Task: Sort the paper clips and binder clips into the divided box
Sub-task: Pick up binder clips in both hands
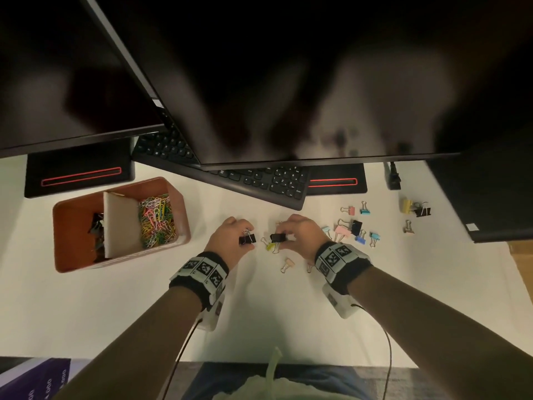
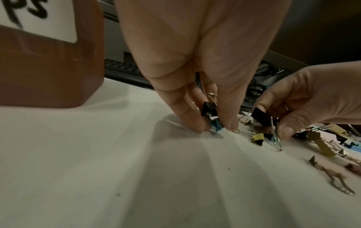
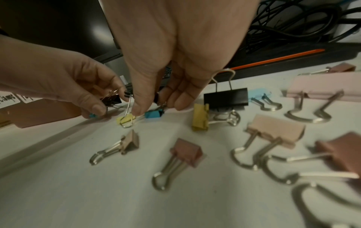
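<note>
Both hands were down near the middle of the worktop, close together but not touching. My left hand [image 1: 230, 236] pinched a small black binder clip [image 1: 247, 239] between thumb and fingers; the left wrist view showed a tiny blue clip [image 2: 275, 127] under those fingertips too, whether gripped or just touched I could not tell. My right hand [image 1: 300, 232] pinched a second black clip [image 1: 278, 237], its wire handle hanging down over a yellow clip [image 1: 270, 246] on the surface.

The divided box [image 1: 184, 223] sat toward the worktop's left edge, a white divider [image 1: 119, 226] splitting it: coloured paper clips [image 1: 157, 220] heaped in the right compartment, dark binder clips [image 1: 96, 229] in the left. No loose paper clips showed on the worktop, so that half looked done.

Loose binder clips lay to the right of my hands: a larger black one [image 3: 225, 97] standing on its handles, a mustard one [image 3: 200, 117] just beside it, pink [image 3: 276, 131] and pale blue [image 3: 258, 92] ones further right, and a few more toward the far right edge [image 1: 416, 209].

Handling, as I judged it: light, stiff, springy metal; the painted bodies slick, the wire handles floppy and prone to snag a neighbour. Best taken across the folded body, not by the loops. Clips in hand belonged in the left compartment.
</note>
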Demonstrator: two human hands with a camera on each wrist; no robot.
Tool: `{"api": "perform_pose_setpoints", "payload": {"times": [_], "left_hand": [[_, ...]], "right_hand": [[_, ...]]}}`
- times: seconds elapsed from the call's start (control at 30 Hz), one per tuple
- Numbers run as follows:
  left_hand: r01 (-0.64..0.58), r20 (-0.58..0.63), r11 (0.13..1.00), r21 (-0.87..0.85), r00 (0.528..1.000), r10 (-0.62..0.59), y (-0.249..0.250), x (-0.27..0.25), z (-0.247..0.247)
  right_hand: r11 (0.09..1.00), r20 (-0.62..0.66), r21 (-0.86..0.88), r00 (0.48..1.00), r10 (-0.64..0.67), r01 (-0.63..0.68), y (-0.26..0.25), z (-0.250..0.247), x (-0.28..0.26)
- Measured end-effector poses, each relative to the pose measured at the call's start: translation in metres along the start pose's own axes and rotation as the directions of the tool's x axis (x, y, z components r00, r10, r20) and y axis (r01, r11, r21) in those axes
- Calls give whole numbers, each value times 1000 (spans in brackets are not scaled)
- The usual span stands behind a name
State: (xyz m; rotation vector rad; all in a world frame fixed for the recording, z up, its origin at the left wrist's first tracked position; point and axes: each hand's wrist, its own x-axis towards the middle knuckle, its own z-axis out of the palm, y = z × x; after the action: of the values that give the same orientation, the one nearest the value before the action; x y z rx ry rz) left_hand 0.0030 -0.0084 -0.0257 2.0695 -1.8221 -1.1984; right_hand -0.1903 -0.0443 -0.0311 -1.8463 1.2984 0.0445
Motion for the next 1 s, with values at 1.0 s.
{"api": "perform_pose_setpoints", "payload": {"times": [1.0], "left_hand": [[-148,127,988,33,981,143,10,4,19]], "right_hand": [[985,-10,-162,998,55,-55,-4,7,8]]}}
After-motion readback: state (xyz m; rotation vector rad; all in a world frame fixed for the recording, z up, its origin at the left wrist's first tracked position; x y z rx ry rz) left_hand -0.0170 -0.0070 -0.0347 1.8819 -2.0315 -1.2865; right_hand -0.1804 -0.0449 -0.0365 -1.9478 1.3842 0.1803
